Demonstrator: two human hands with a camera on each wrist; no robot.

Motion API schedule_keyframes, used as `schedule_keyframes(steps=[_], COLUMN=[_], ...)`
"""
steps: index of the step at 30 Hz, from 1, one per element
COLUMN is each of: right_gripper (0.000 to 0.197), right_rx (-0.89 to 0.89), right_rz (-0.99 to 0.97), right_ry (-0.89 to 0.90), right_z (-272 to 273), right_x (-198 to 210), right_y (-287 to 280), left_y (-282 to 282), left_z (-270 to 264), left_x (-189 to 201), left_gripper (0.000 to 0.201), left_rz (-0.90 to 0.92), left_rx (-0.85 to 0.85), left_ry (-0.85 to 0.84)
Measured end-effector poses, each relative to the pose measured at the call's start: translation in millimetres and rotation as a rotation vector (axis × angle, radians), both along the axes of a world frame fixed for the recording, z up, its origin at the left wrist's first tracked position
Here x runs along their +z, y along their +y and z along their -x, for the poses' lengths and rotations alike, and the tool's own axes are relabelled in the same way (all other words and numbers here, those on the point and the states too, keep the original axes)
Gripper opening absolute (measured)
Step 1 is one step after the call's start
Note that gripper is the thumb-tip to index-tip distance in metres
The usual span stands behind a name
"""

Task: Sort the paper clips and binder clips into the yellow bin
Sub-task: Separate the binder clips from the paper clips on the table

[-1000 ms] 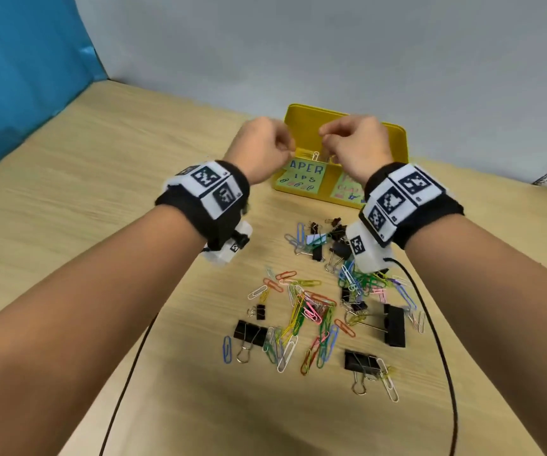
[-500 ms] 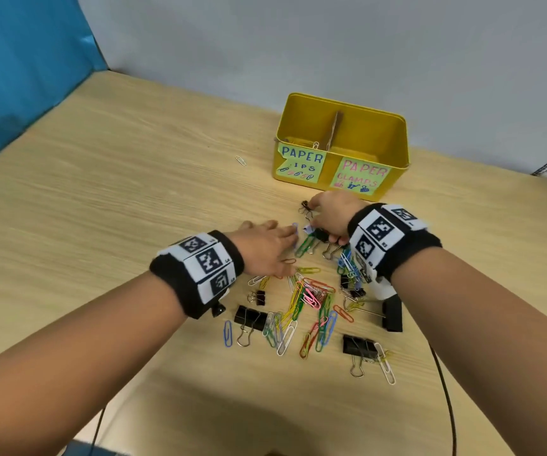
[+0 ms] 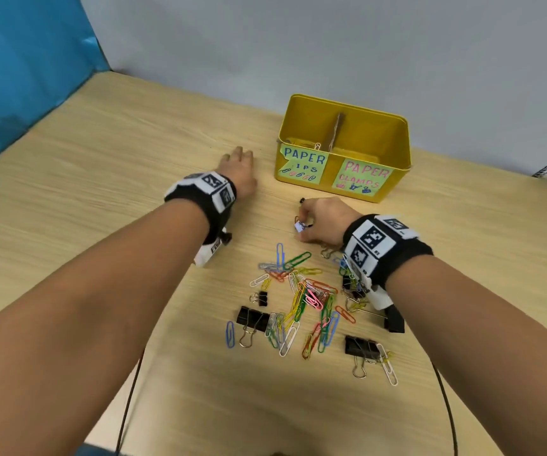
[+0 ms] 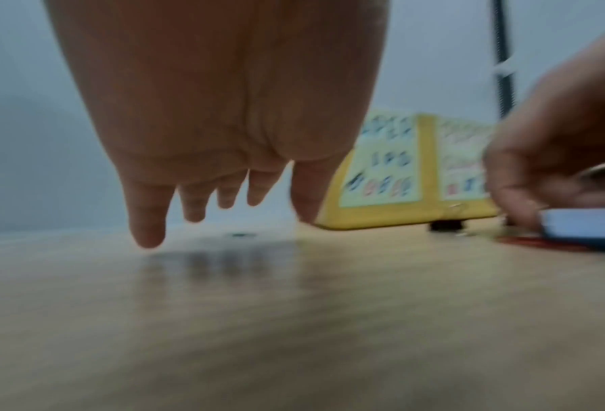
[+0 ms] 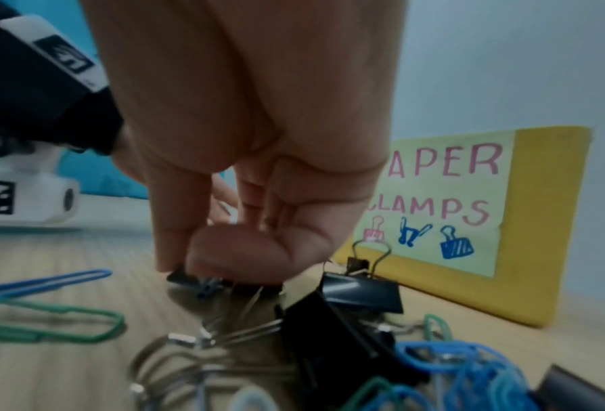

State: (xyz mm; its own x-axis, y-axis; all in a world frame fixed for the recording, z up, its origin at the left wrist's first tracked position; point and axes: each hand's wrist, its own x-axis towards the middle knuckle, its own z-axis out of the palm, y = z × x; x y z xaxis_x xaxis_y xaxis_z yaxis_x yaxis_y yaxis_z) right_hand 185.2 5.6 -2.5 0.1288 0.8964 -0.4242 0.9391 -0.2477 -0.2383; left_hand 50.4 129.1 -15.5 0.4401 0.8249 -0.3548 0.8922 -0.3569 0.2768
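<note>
The yellow bin (image 3: pixel 394 149) stands at the back of the table, split by a cardboard divider, with labels "PAPER CLIPS" on the left and "PAPER CLAMPS" (image 5: pixel 445 194) on the right. Coloured paper clips (image 3: pixel 301 291) and black binder clips (image 3: pixel 252 319) lie mixed in a heap in front of it. My right hand (image 3: pixel 301 225) is at the heap's far edge, thumb and finger pinching a small binder clip (image 5: pixel 188 276) on the table. My left hand (image 3: pixel 239 158) hovers low over bare table left of the bin, fingers (image 4: pixel 146 217) straight and empty. A small clip (image 4: pixel 239 235) lies just beyond them.
Another small black binder clip (image 3: pixel 302 201) lies between my right hand and the bin. Cables (image 3: pixel 130 390) run from both wrists toward the near table edge. A blue panel (image 3: pixel 18 77) bounds the left side and a grey wall stands behind the bin.
Both hands came down from over the bin to the heap. The left hand then moved away to the far left beside the bin, while the right stayed and pinched a small clip.
</note>
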Motion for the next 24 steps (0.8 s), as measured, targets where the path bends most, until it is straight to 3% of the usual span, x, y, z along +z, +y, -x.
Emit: schedule_keyframes(steps=[6,10,14,19,24], right_gripper=[0.016,0.022,0.026,0.019,0.038], right_rx=[-0.081,-0.242,-0.333,-0.237,-0.108], right_rz=[-0.122,-0.264,-0.318,-0.166,-0.068], right_ry=[0.054,0.222,0.229,0.072,0.033], right_z=[6.3,-0.1,-15.1,-25.3,-15.0], right_x=[-2.8,1.0,5.9,12.4,16.8], right_y=[15.6,21.5,15.2,-0.6,-7.8], left_y=[2.6,-51.6,-109.1,-105.3,-83.9], left_z=[-4.0,8.5,30.6,22.3,-3.4], left_x=[-7.4,-2.0,10.0,27.4,11.5], left_gripper=[0.076,0.062,0.07,0.062,0.064], left_rz=[0.005,0.113,0.246,0.154,0.167], left_rx=[-0.1,-0.335,-0.49,-0.383,-0.53], left_ry=[0.222,0.151,0.19,0.065,0.124])
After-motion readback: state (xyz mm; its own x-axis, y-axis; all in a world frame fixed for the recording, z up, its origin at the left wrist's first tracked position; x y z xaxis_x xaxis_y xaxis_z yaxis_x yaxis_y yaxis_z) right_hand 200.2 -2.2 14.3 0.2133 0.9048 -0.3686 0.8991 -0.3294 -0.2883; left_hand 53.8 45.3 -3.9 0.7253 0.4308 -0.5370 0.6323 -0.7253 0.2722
